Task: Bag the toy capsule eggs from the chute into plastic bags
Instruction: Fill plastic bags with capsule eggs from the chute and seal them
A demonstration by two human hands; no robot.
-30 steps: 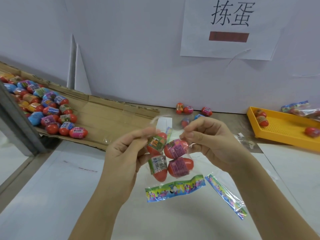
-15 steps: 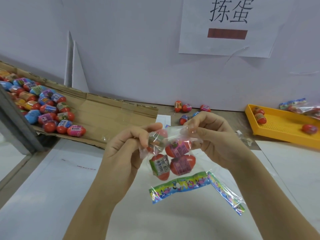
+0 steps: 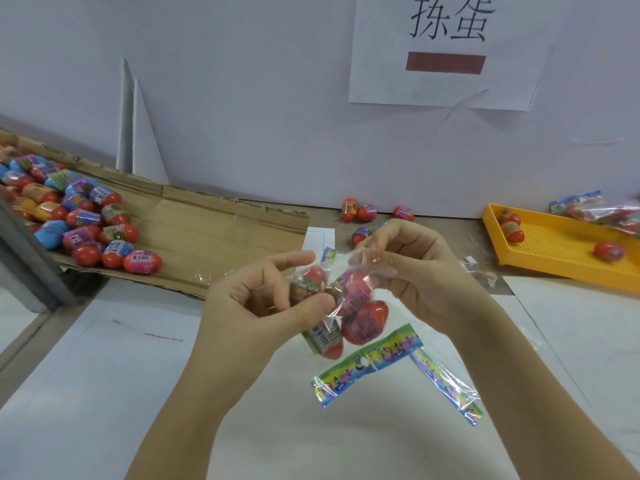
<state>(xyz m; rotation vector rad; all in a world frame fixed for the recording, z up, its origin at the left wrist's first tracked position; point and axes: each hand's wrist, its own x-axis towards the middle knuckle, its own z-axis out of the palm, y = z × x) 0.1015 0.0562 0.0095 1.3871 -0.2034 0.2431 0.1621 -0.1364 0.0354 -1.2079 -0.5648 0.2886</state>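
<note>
A clear plastic bag point(image 3: 349, 303) with several red capsule eggs inside hangs above the white table between my hands. My left hand point(image 3: 256, 306) pinches the bag's left side, thumb pressed over an egg. My right hand point(image 3: 412, 271) pinches the crumpled top of the bag from the right. The bag's colourful header strip point(image 3: 370, 362) trails onto the table below. On the left, the cardboard chute point(image 3: 194, 230) carries a heap of several eggs point(image 3: 83, 220).
A second bag with a printed strip point(image 3: 446, 386) lies on the table at the right. A yellow tray point(image 3: 554, 258) at the far right holds loose eggs and filled bags. A few loose eggs point(image 3: 363, 213) lie by the back wall. A grey post point(image 3: 31, 258) stands at the left.
My hands have drawn the bag's mouth together and twisted it, with the left thumb now over the eggs. The bag has tilted and its header strip has swung to the right.
</note>
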